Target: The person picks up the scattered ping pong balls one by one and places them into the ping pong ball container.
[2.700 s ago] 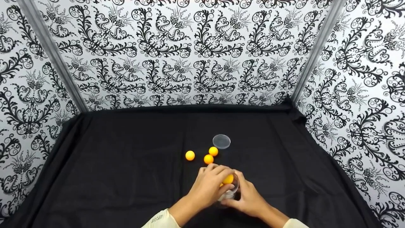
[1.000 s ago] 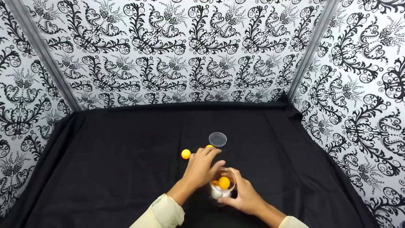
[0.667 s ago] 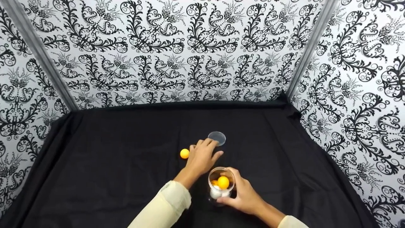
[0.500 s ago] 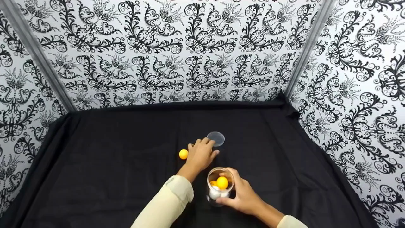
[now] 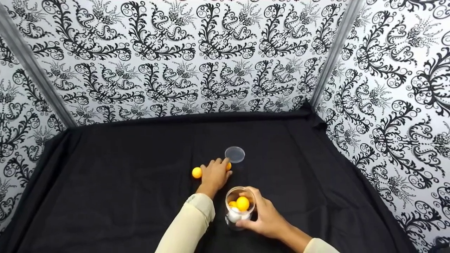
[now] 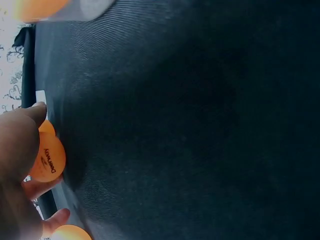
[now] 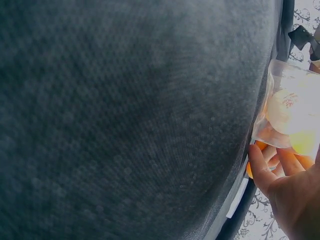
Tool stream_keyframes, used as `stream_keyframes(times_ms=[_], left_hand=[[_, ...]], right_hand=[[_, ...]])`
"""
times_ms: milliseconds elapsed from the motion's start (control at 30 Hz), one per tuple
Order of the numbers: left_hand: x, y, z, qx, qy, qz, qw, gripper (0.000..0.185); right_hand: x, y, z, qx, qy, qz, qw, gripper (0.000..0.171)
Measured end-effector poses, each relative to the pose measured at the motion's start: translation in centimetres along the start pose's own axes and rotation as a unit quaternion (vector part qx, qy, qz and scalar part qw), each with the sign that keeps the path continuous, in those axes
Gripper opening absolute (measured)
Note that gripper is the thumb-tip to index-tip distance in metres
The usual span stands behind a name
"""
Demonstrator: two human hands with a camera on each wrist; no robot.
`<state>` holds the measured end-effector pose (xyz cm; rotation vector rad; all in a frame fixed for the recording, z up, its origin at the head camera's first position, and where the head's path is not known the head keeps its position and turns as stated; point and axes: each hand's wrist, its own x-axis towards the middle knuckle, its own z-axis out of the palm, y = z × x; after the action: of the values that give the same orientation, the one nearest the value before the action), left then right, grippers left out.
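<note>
My left hand (image 5: 213, 175) is low over the black cloth, its thumb and fingers curled round an orange table tennis ball (image 6: 50, 159) printed with lettering. A second orange ball (image 5: 229, 166) peeks out between thumb and index finger, and a third ball (image 5: 197, 172) lies just left of the hand. With its thumb in front and fingers behind, my right hand (image 5: 269, 216) grips a clear plastic jar (image 5: 228, 196), upright and without a lid. Inside it, orange balls (image 5: 242, 203) rest above white balls (image 5: 235, 216). The palm hides the gripped ball in the head view.
A clear round lid (image 5: 235, 154) lies flat beyond the left hand. Black cloth (image 5: 140, 175) covers the table, with folds at its right side. Patterned panels (image 5: 211, 70) stand behind and on both sides.
My left hand has left the jar's mouth, reached forward to the loose balls, and drawn back slightly from the lid. The right hand keeps hold of the jar, whose opening now shows.
</note>
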<state>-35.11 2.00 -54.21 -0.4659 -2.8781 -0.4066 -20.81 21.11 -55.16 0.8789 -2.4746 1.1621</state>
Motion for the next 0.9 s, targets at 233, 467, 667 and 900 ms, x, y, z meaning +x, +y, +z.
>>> stream_keyframes(times_ms=[233,467,667,900], left_hand=[[0.1,-0.4,0.9,0.024,0.012,0.003,0.9996,0.042],[0.0,-0.6,1.5,0.025,0.014,0.013,0.9995,0.043],[-0.1,-0.5,1.4,0.035,0.017,0.018,0.9991,0.042],[-0.2,0.1,0.4,0.022,0.033,0.032,0.9987,0.041]], right_hand=[[0.1,0.0,0.0,-0.002,-0.001,-0.006,1.0,0.093],[0.0,0.0,0.0,-0.01,0.005,-0.014,1.0,0.093],[0.0,-0.1,0.1,-0.008,0.009,-0.012,1.0,0.093],[0.0,0.0,-0.1,-0.022,0.01,-0.013,1.0,0.094]])
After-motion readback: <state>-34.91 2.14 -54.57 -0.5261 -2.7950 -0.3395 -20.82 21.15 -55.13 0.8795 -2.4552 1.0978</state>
